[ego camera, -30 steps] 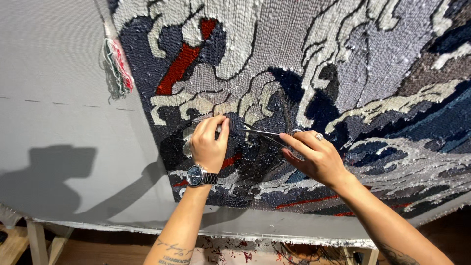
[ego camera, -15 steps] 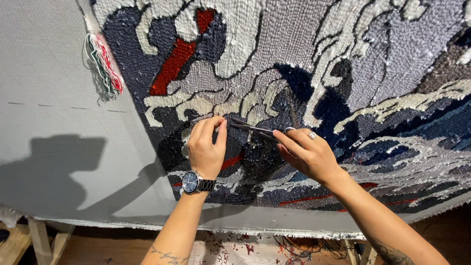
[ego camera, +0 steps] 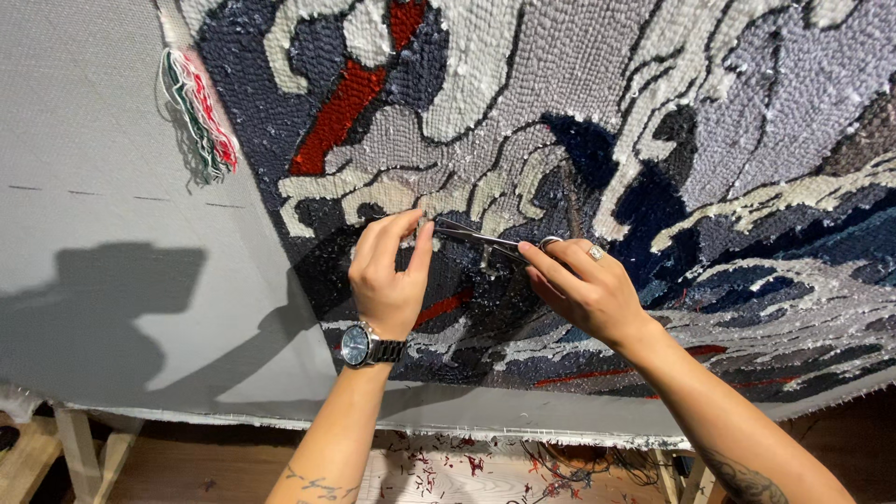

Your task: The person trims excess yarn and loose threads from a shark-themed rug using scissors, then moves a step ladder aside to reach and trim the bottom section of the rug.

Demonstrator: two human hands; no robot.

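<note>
A large tufted rug (ego camera: 579, 121) in navy, grey, cream and red yarn hangs on a grey backing cloth (ego camera: 103, 280) in front of me. My right hand (ego camera: 583, 289), with a ring on one finger, holds small metal scissors (ego camera: 481, 239) whose blades point left along the pile. My left hand (ego camera: 392, 275), with a wristwatch, pinches the yarn at the scissor tips, thumb and forefinger together against a cream curl of the pattern.
A bundle of loose green, white and red yarn ends (ego camera: 198, 121) hangs at the rug's upper left edge. Below the cloth's lower edge lie a wooden frame leg (ego camera: 84, 448) and a floor littered with yarn scraps (ego camera: 448, 462).
Both hands have stayed on the same patch of pile with the scissors. My view has drifted, so the rug pattern and yarn bundle sit slightly further left in frame.
</note>
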